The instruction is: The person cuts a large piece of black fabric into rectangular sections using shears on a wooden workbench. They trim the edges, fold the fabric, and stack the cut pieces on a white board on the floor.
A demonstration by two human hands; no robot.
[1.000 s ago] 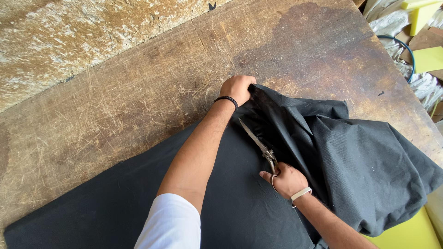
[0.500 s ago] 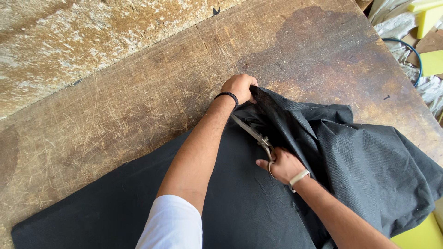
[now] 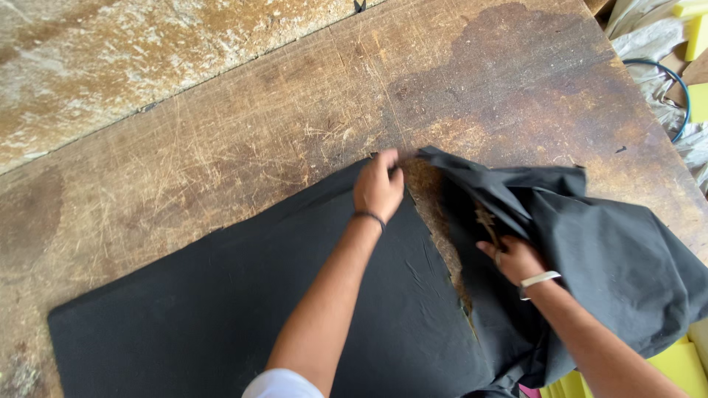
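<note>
Now L hand [image 3: 378,188] pins black cloth [image 3: 243,309].

— What sort of place is this?
— A tailoring or upholstery workshop, I'd say. The scarred wooden cutting table [image 3: 221,147] fills the frame, with black fabric [image 3: 295,309] spread at lower centre.
— Anything else?
— Yellow foam blocks [image 3: 693,44] and crumpled plastic sheeting [image 3: 649,37] at upper right.
</note>
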